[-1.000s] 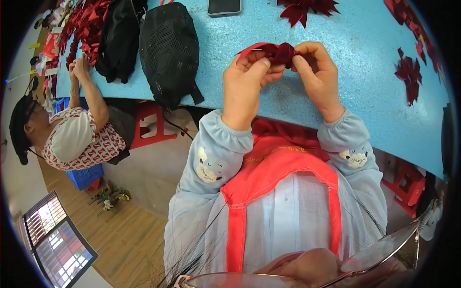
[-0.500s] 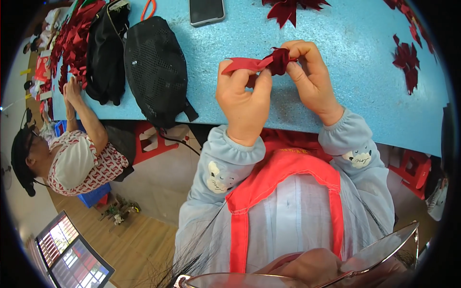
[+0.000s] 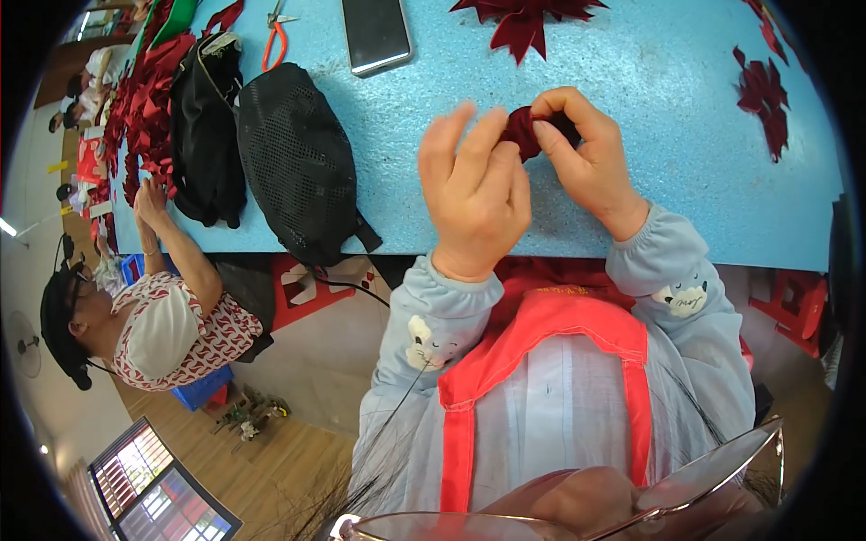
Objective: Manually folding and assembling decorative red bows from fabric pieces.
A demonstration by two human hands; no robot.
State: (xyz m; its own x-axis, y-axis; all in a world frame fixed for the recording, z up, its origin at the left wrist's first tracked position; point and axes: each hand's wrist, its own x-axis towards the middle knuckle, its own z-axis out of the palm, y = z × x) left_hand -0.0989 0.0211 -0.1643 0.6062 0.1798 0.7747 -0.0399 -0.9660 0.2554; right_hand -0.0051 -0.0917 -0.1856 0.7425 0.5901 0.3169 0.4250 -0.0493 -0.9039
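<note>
Between my hands is a dark red ribbon (image 3: 523, 132), gathered into a small bunched roll. My right hand (image 3: 586, 160) pinches it between thumb and fingertips. My left hand (image 3: 475, 200) is beside the roll, with its fingers stretched up and spread, the tips blurred. Its fingertips come close to the roll's left side; whether they touch it I cannot tell. The ribbon's loose tail is hidden. Both hands are above the blue table (image 3: 433, 86), near its front edge.
A black mesh bag (image 3: 298, 158) and a black cloth bag (image 3: 207, 135) lie to the left. Beyond are red-handled pliers (image 3: 274, 43) and a phone (image 3: 377, 34). Red fabric flowers (image 3: 532, 20) lie farther off. At the left, a person (image 3: 171, 334) works beside red pieces (image 3: 149, 117).
My left fingers have opened from their pinch on the ribbon's tail and lifted. The tail no longer shows. My right hand keeps its pinch, and the whole view has shifted slightly.
</note>
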